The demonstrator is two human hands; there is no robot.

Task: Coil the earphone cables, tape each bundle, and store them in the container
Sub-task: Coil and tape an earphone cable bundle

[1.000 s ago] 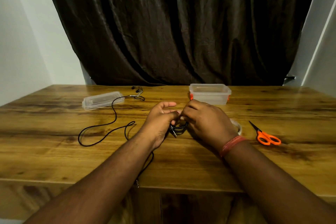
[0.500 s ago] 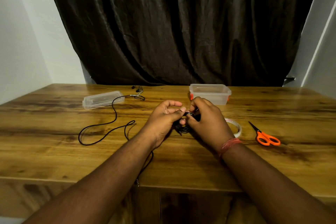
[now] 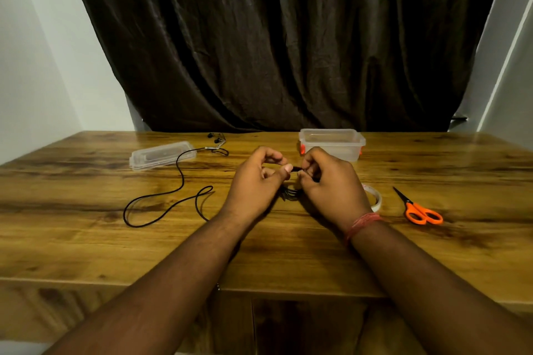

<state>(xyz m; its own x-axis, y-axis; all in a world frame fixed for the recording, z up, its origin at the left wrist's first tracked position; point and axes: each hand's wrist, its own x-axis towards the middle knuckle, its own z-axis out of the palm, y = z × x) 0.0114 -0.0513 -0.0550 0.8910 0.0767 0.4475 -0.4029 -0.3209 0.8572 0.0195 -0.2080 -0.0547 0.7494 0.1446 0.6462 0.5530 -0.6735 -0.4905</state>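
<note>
Left hand (image 3: 255,181): fingers curled, thumb and forefinger pinching a short black stretch of cable that runs across to the other hand
Right hand (image 3: 331,184): fingers curled in, tips pinching the same stretch; a red thread band on the wrist
Coil (image 3: 291,194): thin black loops bunched together, hanging below and between the two hands, just above the table; mostly hidden by the fingers
Loose cable (image 3: 161,196): a second black cord, thin and round, lying in wide open curves on the left half of the table; its earbuds (image 3: 215,138) lie at the far edge
Container (image 3: 331,143): clear plastic box, rectangular with rounded corners, orange clips at the sides; open, behind the hands
Lid (image 3: 161,154): clear, flat, rectangular; far left, the loose cable passing beside it
Tape (image 3: 375,199): pale ring, part hidden behind the right wrist
Scissors (image 3: 418,209): orange loop handles, dark blades; right of the tape
Table (image 3: 86,245): glossy wood, strong dark grain
Curtain (image 3: 288,37): dark brown, sheen, deep folds
</note>
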